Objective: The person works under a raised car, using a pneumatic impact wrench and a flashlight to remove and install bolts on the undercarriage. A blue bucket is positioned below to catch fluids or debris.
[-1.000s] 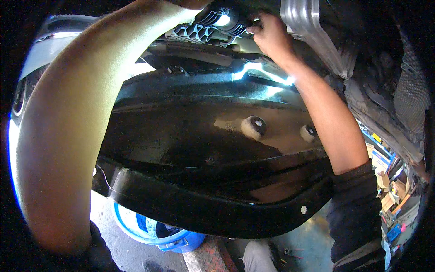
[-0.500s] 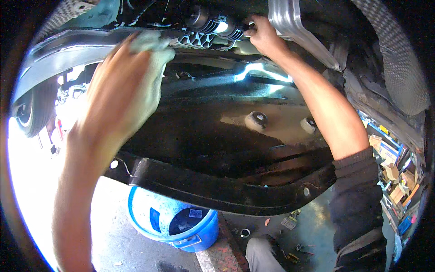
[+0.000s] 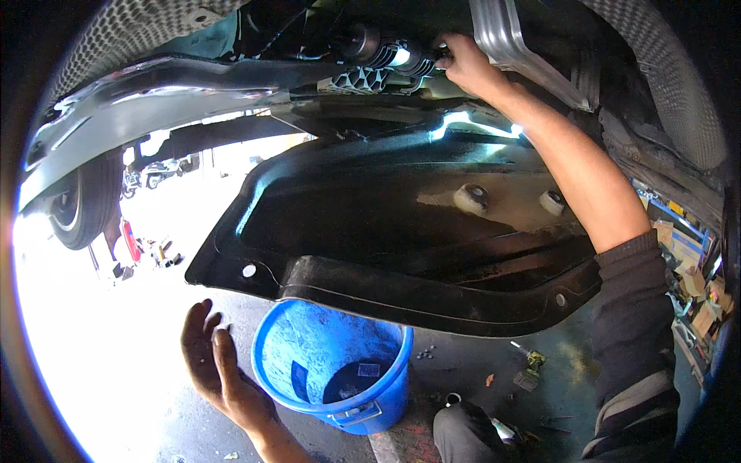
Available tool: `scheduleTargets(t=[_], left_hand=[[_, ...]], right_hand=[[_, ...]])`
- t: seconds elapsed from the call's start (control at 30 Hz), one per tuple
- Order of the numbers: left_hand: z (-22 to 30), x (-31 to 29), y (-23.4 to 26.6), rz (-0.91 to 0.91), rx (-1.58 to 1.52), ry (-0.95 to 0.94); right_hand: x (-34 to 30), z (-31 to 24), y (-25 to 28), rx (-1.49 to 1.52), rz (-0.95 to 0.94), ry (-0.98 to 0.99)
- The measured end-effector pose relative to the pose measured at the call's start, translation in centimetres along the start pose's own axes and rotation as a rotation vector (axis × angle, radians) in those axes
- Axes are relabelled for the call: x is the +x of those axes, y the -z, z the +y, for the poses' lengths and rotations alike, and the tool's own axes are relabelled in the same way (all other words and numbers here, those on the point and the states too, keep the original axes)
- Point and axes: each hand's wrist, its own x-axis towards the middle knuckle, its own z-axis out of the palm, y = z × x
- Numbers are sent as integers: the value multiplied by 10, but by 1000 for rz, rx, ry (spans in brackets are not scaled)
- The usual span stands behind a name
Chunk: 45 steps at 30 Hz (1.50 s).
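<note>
My right hand point(image 3: 472, 71) reaches up under a raised car. Its fingers are closed at the right end of a dark cylindrical canister point(image 3: 366, 45) in a black ribbed bracket point(image 3: 363, 79); what they pinch there is hidden. Low on the left, my left hand point(image 3: 220, 369) is off the car with its fingers loosely curled and apart, and I see nothing in it. Between my arms a black underbody panel point(image 3: 347, 239) hangs tilted, with holes along its near edge. A blue bucket point(image 3: 333, 366) stands below it, just right of my left hand.
A yellow-green cordless power tool point(image 3: 531, 370) and small loose parts point(image 3: 425, 353) lie on the floor. My knee point(image 3: 466, 434) shows at the bottom. A car wheel point(image 3: 77, 202) is at left, cardboard boxes point(image 3: 685, 247) at right. A metal heat shield point(image 3: 519, 54) is beside my right hand.
My left hand has dropped from the car's underside to beside the bucket, its fingers now apart. My right hand stays at the canister's end. The view has shifted slightly.
</note>
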Motion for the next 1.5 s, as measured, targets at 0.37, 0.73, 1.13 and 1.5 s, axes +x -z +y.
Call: scheduleTargets(t=[0.37, 0.73, 1.13, 1.5], left_hand=[[-7, -8, -21, -73, -8, 25], [-6, 0, 5, 25, 8, 21], [-11, -7, -3, -45, -95, 83], [-16, -10, -8, -46, -37, 87]], right_hand=[[6, 17, -18, 135, 43, -59], [-4, -18, 3, -123, 54, -92], [0, -19, 5, -187, 95, -25], [5, -19, 8, -177, 88, -64]])
